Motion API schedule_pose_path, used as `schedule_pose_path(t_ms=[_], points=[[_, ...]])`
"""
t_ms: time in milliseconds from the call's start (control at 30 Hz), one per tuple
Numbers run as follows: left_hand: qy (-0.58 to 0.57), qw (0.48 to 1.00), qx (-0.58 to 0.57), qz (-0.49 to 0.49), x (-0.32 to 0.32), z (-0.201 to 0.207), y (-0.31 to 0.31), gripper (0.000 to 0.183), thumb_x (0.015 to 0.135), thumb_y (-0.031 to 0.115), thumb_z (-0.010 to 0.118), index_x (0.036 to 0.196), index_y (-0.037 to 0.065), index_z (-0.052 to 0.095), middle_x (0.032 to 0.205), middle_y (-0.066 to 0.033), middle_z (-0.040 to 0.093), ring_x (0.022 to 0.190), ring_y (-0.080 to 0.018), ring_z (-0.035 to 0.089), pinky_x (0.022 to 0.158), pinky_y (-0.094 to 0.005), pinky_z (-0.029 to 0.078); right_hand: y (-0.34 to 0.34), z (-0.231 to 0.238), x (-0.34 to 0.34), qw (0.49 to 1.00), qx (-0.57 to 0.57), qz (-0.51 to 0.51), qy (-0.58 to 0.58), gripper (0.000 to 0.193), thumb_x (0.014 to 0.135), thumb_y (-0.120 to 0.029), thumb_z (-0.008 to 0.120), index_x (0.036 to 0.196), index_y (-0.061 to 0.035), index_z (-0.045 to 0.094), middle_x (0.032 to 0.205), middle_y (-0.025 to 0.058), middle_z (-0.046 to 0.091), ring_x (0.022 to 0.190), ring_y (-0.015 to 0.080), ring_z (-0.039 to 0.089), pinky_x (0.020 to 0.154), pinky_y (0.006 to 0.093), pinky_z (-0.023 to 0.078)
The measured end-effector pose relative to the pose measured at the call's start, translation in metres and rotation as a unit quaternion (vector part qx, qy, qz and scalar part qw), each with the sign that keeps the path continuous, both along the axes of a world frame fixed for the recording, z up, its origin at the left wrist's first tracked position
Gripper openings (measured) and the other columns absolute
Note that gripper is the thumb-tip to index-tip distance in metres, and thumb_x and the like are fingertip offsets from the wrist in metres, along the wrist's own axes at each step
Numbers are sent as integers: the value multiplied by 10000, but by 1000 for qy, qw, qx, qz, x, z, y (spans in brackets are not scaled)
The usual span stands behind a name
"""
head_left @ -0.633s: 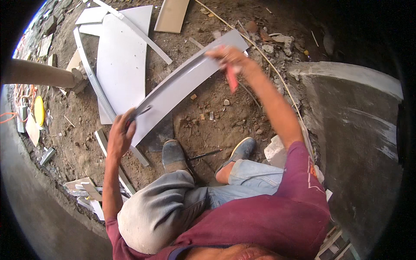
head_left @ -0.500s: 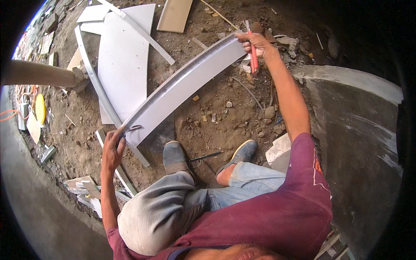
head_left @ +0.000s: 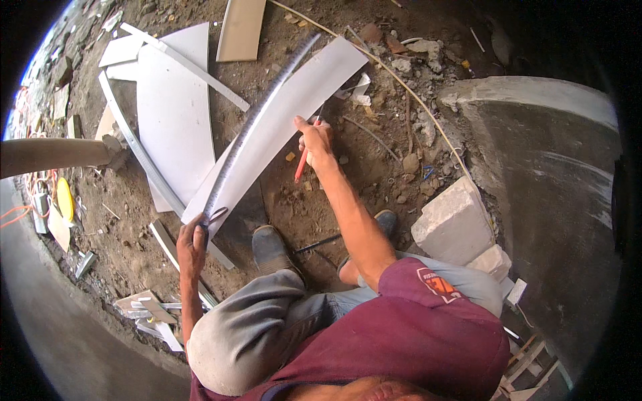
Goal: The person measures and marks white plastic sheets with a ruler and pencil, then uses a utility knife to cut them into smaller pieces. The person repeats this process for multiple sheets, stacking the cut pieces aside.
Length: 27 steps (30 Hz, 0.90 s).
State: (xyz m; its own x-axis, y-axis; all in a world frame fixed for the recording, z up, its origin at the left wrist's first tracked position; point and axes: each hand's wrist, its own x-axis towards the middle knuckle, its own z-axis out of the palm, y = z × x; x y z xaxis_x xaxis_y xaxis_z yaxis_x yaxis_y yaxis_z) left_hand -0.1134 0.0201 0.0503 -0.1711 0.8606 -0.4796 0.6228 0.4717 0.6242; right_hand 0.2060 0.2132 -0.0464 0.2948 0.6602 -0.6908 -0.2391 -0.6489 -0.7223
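Observation:
A long white panel strip (head_left: 294,87) slants from lower left to upper right in front of me. Along its left side runs the blade of a tape measure (head_left: 253,120), with a dark wrist strap looped at the near end. My left hand (head_left: 192,239) is closed round that end, so the tape's case is mostly hidden. Fingers of my right hand (head_left: 315,139) wrap a slim red-handled tool (head_left: 301,166), whose exact kind I cannot make out; the thumb meets the strip's right edge.
Under and left of the strip lie a large white panel (head_left: 175,100) and a metal channel (head_left: 140,147). A tan board (head_left: 241,30) lies at the far side. A wooden post (head_left: 53,157) juts in at left. Pale blocks (head_left: 451,217) and a concrete ledge (head_left: 535,100) stand to the right.
My right hand has left the strip's far end and come back toward me with the red-handled tool. The tape's blade now stands partly off the strip's far end, angled left.

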Motion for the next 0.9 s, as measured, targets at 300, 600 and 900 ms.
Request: schedule_pose_path(t_ms=[300,600,900], points=[[-18,998,40,-44,53,2,56,430,1014,286,398,1265,47,652,1075,-223,635,1016,-363,617,925,-423,462,62,-2,107,987,76,28,-141,409,861,-261,774,1095,4,567,748,30,569,466,108,478,400,274,391],[-41,992,77,-92,117,-20,114,429,1014,291,387,1197,35,680,1020,-285,629,990,-436,602,930,-459,456,14,-50,114,897,172,44,-404,671,884,-247,673,1406,58,380,1152,228,606,1052,340,625,922,436,495],[-36,990,97,-100,76,-44,120,464,1019,342,373,1168,20,672,964,-294,650,943,-442,627,872,-478,475,-23,11,110,766,219,297,-527,335,891,-209,693,1175,-42,630,1067,162,674,986,303,652,884,418,500]])
